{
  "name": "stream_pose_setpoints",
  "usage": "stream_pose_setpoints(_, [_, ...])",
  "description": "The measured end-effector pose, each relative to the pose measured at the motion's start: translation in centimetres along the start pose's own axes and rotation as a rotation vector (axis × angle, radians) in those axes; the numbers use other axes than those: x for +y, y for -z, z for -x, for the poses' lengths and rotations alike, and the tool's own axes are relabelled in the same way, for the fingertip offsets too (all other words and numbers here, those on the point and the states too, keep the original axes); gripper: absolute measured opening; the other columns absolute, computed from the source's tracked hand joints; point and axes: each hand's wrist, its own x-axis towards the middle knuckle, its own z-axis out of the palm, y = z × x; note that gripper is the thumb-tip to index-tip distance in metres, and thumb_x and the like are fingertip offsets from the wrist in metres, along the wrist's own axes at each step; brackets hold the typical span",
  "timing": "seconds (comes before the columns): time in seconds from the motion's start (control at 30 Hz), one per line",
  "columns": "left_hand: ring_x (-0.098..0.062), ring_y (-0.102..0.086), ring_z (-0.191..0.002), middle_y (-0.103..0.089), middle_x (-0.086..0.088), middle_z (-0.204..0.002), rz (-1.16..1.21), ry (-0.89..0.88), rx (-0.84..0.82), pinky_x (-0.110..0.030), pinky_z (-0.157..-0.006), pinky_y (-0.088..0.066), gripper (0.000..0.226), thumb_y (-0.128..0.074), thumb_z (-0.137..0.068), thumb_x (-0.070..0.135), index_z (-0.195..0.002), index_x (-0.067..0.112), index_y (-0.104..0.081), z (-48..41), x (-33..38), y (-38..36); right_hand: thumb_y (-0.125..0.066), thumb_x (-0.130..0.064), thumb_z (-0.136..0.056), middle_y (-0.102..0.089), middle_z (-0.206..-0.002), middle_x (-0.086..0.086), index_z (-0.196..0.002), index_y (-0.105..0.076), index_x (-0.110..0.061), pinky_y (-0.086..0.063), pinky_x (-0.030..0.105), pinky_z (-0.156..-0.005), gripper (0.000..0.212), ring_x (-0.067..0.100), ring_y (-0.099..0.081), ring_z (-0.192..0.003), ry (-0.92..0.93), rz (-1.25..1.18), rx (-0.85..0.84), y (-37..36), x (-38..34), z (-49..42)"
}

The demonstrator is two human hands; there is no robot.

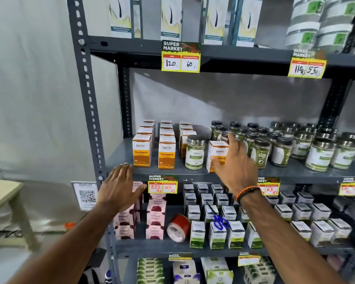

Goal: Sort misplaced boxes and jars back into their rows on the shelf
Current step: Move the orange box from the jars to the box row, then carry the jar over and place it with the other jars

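Both arms reach up: the left hand [119, 188] spread and empty before the shelf [172, 174] edge, the right hand [237, 165] splayed, grip open, over a stray Turmeric box [214, 154] beside a green-labelled jar [195, 152].

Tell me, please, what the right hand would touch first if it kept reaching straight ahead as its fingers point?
Probably the stray Turmeric box just under the right hand, though its fingertips aim toward the dark-lidded jars behind; depth is unclear.
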Motion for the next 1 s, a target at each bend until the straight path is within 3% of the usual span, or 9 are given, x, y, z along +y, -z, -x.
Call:
stream_pose_setpoints(0.1, [-0.032,-0.028,-0.153,-0.032,-0.020,-0.164,0.003,-0.005,0.018,-0.046,-0.126,-0.019,0.099,-0.025,-0.094,0.079,-0.158,0.003,-0.026,0.1,0.0,-0.1,-0.061,-0.060,-0.092,-0.066,-0.126,0.017,-0.143,-0.043,-0.017,-0.063,0.045,-0.067,0.069,0.036,-0.073,-0.092,0.164,-0.066,0.119,1.3,-1.2,-2.7])
stream_pose_setpoints(0.17, [-0.032,-0.028,-0.152,-0.033,-0.020,-0.164,0.003,0.000,0.022,-0.046,-0.126,-0.020,0.100,-0.023,-0.093,0.079,-0.158,0.003,-0.027,0.1,0.1,-0.1,-0.058,-0.064,-0.092,-0.067,-0.128,0.015,-0.142,-0.048,-0.017,-0.059,0.046,-0.089,0.069,0.034,-0.069,-0.108,0.269,-0.114,-0.008,1.3,-2.4,-4.8])
stream_pose_setpoints(0.23, [-0.031,-0.027,-0.153,-0.032,-0.019,-0.164,0.008,0.007,0.021,-0.045,-0.126,-0.020,0.100,-0.020,-0.092,0.079,-0.158,0.003,-0.026,0.1,0.1,-0.1,-0.050,-0.077,-0.090,-0.070,-0.126,0.016,-0.147,-0.046,-0.018,-0.047,0.051,-0.110,0.083,0.037,-0.063,-0.122,0.296,-0.034,-0.194,0.7,-3.5,-6.4])
stream_pose_setpoints(0.33, [-0.030,-0.025,-0.154,-0.031,-0.018,-0.165,0.020,0.007,0.028,-0.045,-0.126,-0.019,0.099,-0.021,-0.093,0.079,-0.159,0.005,-0.024,0.1,0.1,-0.4,-0.039,-0.089,-0.085,-0.074,-0.115,0.014,-0.149,-0.048,-0.016,-0.031,0.057,-0.120,0.097,0.041,-0.056,-0.131,0.257,0.088,-0.356,-1.2,-4.5,-7.2])
stream_pose_setpoints(0.47, [-0.029,-0.021,-0.155,-0.025,-0.017,-0.167,0.037,0.007,0.029,-0.042,-0.125,-0.010,0.102,-0.016,-0.092,0.081,-0.161,0.006,-0.020,0.1,-0.2,-0.4,-0.053,-0.080,-0.087,-0.074,-0.103,0.008,-0.114,-0.068,-0.013,-0.031,0.051,-0.116,0.073,0.033,-0.065,-0.112,0.275,0.129,-0.340,-3.0,-4.9,-7.0])
stream_pose_setpoints(0.63, [-0.029,-0.022,-0.155,-0.026,-0.017,-0.167,0.057,-0.003,0.031,-0.042,-0.125,-0.011,0.103,-0.013,-0.091,0.082,-0.160,0.006,-0.021,0.2,-0.4,-0.3,-0.056,-0.075,-0.087,-0.074,-0.098,0.001,-0.121,-0.063,-0.016,-0.015,0.055,-0.125,0.068,0.026,-0.068,-0.106,0.297,0.081,-0.222,-3.6,-5.0,-6.4])
stream_pose_setpoints(0.8, [-0.032,-0.027,-0.153,-0.031,-0.018,-0.165,0.068,-0.006,0.010,-0.045,-0.124,-0.018,0.105,-0.017,-0.090,0.084,-0.159,0.006,-0.023,0.8,-0.3,0.6,-0.056,-0.073,-0.087,-0.074,-0.114,0.007,-0.142,-0.055,-0.016,-0.029,0.057,-0.122,0.079,0.027,-0.068,-0.110,0.258,-0.089,-0.084,-1.6,-4.4,-5.4])
stream_pose_setpoints(0.9, [-0.034,-0.031,-0.150,-0.034,-0.018,-0.163,0.101,0.006,0.018,-0.049,-0.121,-0.028,0.099,-0.025,-0.091,0.081,-0.158,0.008,-0.026,1.6,-0.2,1.4,-0.058,-0.069,-0.086,-0.072,-0.116,0.006,-0.141,-0.056,-0.018,-0.050,0.043,-0.103,0.075,0.026,-0.066,-0.108,0.209,-0.253,-0.029,0.6,-3.4,-4.1])
stream_pose_setpoints(1.0, [-0.036,-0.028,-0.151,-0.029,-0.019,-0.165,0.139,0.046,0.066,-0.055,-0.120,-0.032,0.094,-0.031,-0.093,0.078,-0.157,0.008,-0.028,3.0,0.6,2.0,-0.060,-0.067,-0.082,-0.071,-0.128,0.002,-0.142,-0.057,-0.024,-0.054,0.035,-0.092,0.073,0.022,-0.066,-0.112,0.127,-0.387,-0.025,3.0,-0.9,-2.6])
